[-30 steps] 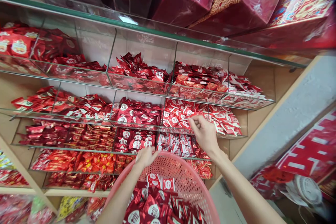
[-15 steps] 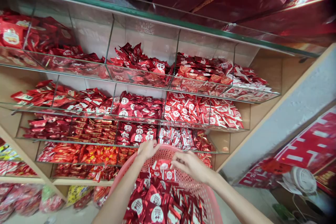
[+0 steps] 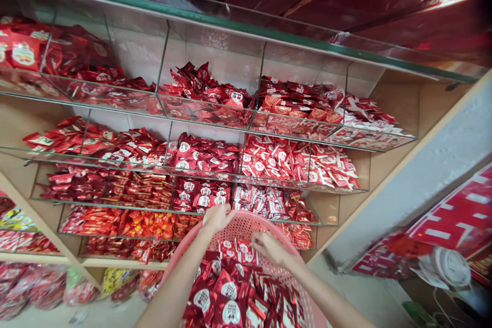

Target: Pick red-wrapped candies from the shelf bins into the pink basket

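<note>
- In the head view, a pink basket (image 3: pixel 243 220) with a perforated wall stands in front of tiered shelves, its near side running out of the frame.
- The left hand (image 3: pixel 216 219) is closed over the basket's far rim, fingers curled around the edge.
- The right hand (image 3: pixel 268 247) is inside the basket, near its right wall, fingers loosely bent — whether anything is pinched between them I cannot tell.
- Just beside its fingertips, small red-and-white packets (image 3: pixel 228 250) lie against the far side, on top of the load.
- Below them, dark red packets (image 3: pixel 230 312) with round white labels fill the middle of the basket; narrower striped packets (image 3: pixel 286 312) lean along the right.
- Behind the basket, clear-walled compartments hold sorted packets, tier under tier.
- The top tier has large red pouches (image 3: pixel 23 53) at the far left and a low heap of flat sachets (image 3: pixel 292 100) right of centre.
- In the second tier, maroon packets (image 3: pixel 203 156) sit next to a bin of light-patterned red packets (image 3: pixel 267 159).
- Lower down are silvery packets (image 3: pixel 265 202) and orange-red ones (image 3: pixel 149 224) — each kind in its own section.
- Full plastic bags (image 3: pixel 42 287) sit at the bottom left.
</note>
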{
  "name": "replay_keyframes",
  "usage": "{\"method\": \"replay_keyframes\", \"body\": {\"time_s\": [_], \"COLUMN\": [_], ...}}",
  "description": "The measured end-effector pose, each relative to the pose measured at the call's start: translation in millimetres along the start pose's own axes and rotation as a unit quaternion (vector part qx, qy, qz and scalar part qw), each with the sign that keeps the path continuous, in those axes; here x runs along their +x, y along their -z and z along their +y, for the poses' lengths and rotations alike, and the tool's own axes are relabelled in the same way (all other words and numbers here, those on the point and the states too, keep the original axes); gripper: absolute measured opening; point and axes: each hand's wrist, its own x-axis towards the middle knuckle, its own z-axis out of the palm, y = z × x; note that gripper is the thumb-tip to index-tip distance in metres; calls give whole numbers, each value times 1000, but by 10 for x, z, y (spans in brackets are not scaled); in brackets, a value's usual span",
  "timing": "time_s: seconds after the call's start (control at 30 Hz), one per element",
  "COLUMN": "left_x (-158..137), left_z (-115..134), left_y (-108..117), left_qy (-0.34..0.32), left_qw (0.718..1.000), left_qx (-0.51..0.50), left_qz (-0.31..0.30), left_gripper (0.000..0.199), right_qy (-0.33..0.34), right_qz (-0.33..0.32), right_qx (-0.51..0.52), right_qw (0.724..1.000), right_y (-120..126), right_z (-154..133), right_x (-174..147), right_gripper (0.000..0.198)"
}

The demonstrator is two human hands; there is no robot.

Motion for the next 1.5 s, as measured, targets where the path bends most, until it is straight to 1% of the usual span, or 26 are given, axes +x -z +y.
{"method": "replay_keyframes", "body": {"time_s": [0.13,0.23,0.37,0.47,0.57,0.73,0.87,1.03,1.17,1.23,1.33,1.4,1.43,1.5], "left_x": [5,7,-1,-7,-6,-8,-18,-17,-2,-1,-10,-16,-17,-18], "left_z": [-6,-2,19,31,33,33,37,24,12,11,15,15,13,7], "left_y": [-10,-3,24,33,27,11,6,0,-10,-10,-6,-5,-6,-10], "left_qy": [-4,-3,5,12,11,7,11,6,2,0,-4,-5,-5,-6], "left_qw": [1000,1000,1000,1000,1000,1000,1000,1000,1000,1000,1000,1000,1000,1000], "left_qx": [2,3,2,3,6,6,8,9,10,10,10,8,7,6], "left_qz": [6,4,-3,-3,3,9,12,13,18,20,22,21,21,20], "left_gripper": [54,51,52,55,56,57,56,52,55,58,60,60,60,60], "right_qy": [20,-4,-53,-79,-98,-130,-136,-123,-95,-74,-21,12,25,49], "right_qz": [-29,-36,-29,-12,21,74,92,102,106,106,109,124,137,174], "right_qx": [33,47,33,-2,-55,-153,-211,-260,-276,-281,-293,-290,-283,-262], "right_qw": [999,998,998,997,993,977,964,952,951,951,950,949,949,948], "right_y": [-148,-237,-283,-288,-309,-386,-401,-253,-151,-149,-128,-26,64,323], "right_z": [117,254,394,415,389,326,247,44,-229,-398,-674,-864,-959,-1139], "right_x": [105,168,192,174,159,147,116,77,12,-49,-150,-198,-211,-217], "right_gripper": [19,21,22,24,25,20,20,24,24,24,25,28,29,31]}}
